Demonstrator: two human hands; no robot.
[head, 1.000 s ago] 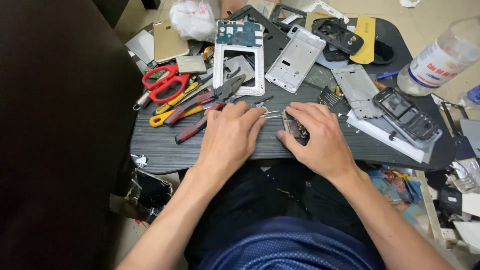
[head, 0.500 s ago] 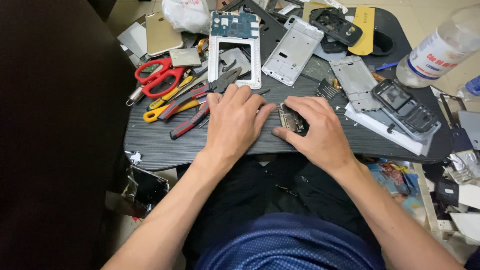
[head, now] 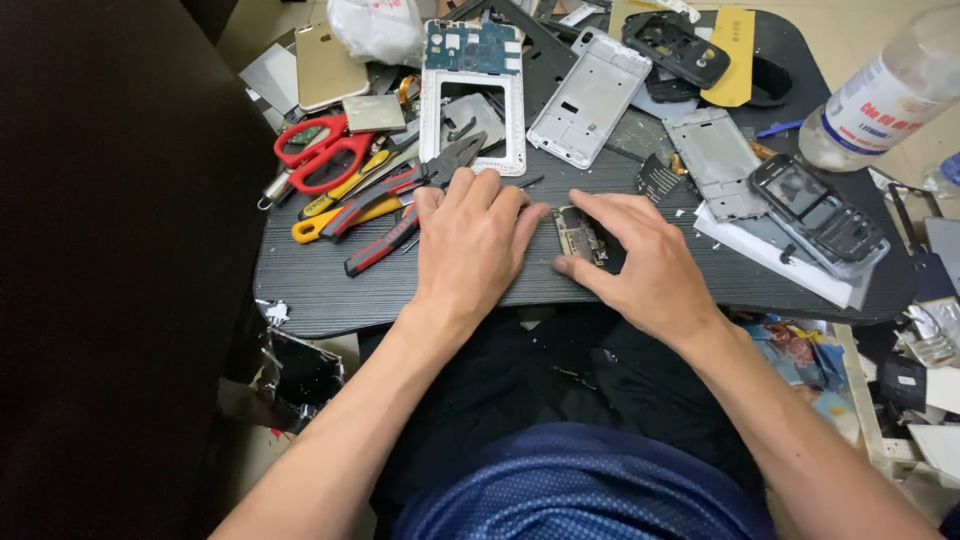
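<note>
Right hand (head: pixel 640 262) pinching circuit board (head: pixel 580 235), left hand (head: pixel 470 240) beside

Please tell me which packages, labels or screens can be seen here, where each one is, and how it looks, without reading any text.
Plastic bottle: far right corner, lying tilted, clear, with a white label printed in red.
White plastic bag: top edge, left of centre, crumpled.
Gold phone: top left, flat, back side up, no screen showing.
Dark keypad phone: right side, on a white sheet, small dark screen.

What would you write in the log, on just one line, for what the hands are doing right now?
left hand: flat on dark grey lap board | right hand: fingers on small metal phone part | red-handled pliers: left, untouched
</note>
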